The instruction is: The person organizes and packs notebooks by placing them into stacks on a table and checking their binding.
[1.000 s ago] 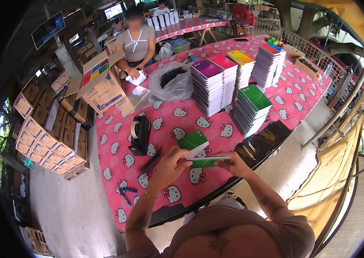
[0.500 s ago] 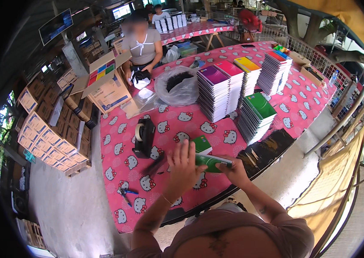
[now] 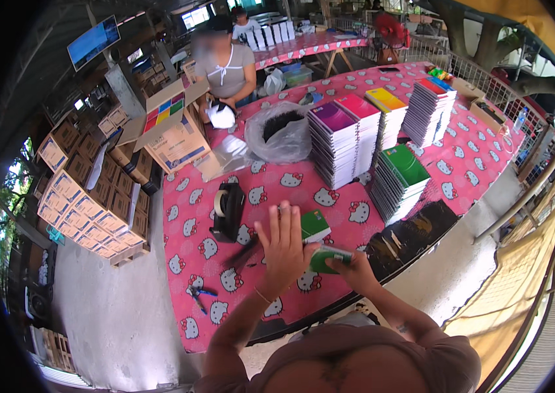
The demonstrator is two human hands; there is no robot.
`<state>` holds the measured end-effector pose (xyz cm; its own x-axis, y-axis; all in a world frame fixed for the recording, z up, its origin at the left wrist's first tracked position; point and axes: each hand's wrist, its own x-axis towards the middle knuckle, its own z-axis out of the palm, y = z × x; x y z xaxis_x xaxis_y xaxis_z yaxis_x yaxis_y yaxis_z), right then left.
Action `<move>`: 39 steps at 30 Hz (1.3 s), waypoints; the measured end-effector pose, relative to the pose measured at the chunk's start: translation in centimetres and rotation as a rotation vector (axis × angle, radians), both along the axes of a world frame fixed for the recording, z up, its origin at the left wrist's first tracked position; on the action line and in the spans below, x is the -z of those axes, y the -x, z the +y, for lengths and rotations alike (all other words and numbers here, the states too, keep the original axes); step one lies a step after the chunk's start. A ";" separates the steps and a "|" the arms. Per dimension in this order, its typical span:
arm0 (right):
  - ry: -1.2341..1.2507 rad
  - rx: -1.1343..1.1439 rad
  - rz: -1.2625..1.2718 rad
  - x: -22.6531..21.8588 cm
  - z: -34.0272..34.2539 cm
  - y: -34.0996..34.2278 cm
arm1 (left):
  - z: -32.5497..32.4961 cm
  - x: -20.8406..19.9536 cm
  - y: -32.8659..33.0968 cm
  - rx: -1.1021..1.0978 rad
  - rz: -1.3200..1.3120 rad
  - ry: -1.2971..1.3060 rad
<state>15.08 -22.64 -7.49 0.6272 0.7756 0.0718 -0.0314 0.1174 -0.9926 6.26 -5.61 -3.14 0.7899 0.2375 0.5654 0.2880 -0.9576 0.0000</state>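
My right hand [image 3: 357, 271] grips a small green notebook [image 3: 325, 260] by its right end, thumb on the cover, just above the near part of the table. Beside the notebook's left end my left hand [image 3: 284, 252] is open, its fingers stretched out and pointing away from me. Whether its thumb touches the notebook, I cannot tell. A second green notebook [image 3: 315, 224] lies just beyond, partly hidden by my left fingers. Blurred dark thin strands [image 3: 243, 257] lie left of that hand. Farther right stands a stack of green spiral notebooks [image 3: 399, 190].
Purple [image 3: 333, 137], pink and yellow notebook stacks stand farther back on the pink patterned table [image 3: 182, 288]. A black tape dispenser [image 3: 228, 216] and blue-handled pliers [image 3: 200, 296] lie to the left. Beyond are a plastic bag [image 3: 281, 134], an open carton [image 3: 176, 141] and a co-worker [image 3: 228, 65].
The green notebook in my right hand has tilted and turned. My left fingers have straightened and spread. The whole view has shifted slightly right, and the co-worker's white item has changed position.
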 end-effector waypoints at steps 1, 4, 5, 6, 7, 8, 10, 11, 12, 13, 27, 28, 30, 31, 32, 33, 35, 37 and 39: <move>0.008 0.002 -0.033 0.4 -0.3 -0.2 | -0.6 0.9 0.7 0.049 0.049 0.005; -0.035 -0.014 -0.046 0.3 0.2 -1.2 | -2.5 7.3 3.6 0.224 0.017 0.021; -0.055 -0.025 0.029 -0.5 0.0 -0.5 | -1.8 5.2 2.6 0.186 -0.002 0.022; -0.063 -0.024 0.102 -0.9 -0.5 -0.2 | -1.4 1.3 1.1 0.159 -0.024 0.038; -0.051 -0.006 0.084 -0.7 -0.5 -0.3 | -1.0 -0.8 0.3 0.131 -0.044 0.056; -0.043 -0.007 0.071 -0.5 -0.2 -0.3 | -0.4 -1.0 0.7 0.225 -0.026 0.088; -0.030 -0.027 -0.003 -0.8 -0.4 -0.9 | 1.2 -1.6 0.9 0.417 -0.005 0.135; -0.018 -0.045 -0.046 -0.8 -0.9 -1.2 | 1.4 -1.9 0.9 0.461 -0.021 0.164; -0.005 -0.062 -0.089 -0.9 -1.2 -1.3 | 1.5 -2.4 0.9 0.504 -0.037 0.194; -0.023 -0.077 -0.147 -1.2 -1.2 -1.5 | 1.6 -2.7 0.9 0.548 -0.053 0.224; 0.021 -0.172 -0.367 -2.7 -2.1 -2.4 | 2.2 -3.5 1.5 0.602 0.274 0.606; 0.009 -0.177 -0.358 -2.6 -2.1 -2.2 | 2.4 -3.4 1.5 0.605 0.283 0.617; -0.017 -0.181 -0.350 -2.2 -2.2 -1.9 | 2.5 -4.0 1.6 0.613 0.320 0.562; -0.015 -0.173 -0.347 -2.0 -2.2 -1.8 | 2.5 -4.2 1.7 0.616 0.338 0.534; -0.012 -0.165 -0.344 -1.8 -2.2 -1.7 | 2.3 -4.2 1.7 0.592 0.302 0.455; -0.010 -0.157 -0.341 -1.6 -2.3 -1.6 | 2.0 -4.1 1.8 0.567 0.266 0.377; 0.016 -0.092 -0.235 -1.4 -2.2 -1.2 | 0.3 -3.6 2.0 0.417 0.195 0.163; 0.000 -0.022 -0.110 -1.1 -2.2 -0.6 | -3.2 -2.4 2.4 0.176 0.127 -0.096; -0.076 0.022 0.022 -1.1 -1.7 0.4 | -3.8 3.9 4.9 0.205 0.148 -0.180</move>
<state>14.67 -24.33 -6.36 0.6462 0.7543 0.1162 -0.0498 0.1936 -0.9798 1.34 -9.44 -6.99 0.8878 -0.0288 0.4592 0.0731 -0.9766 -0.2025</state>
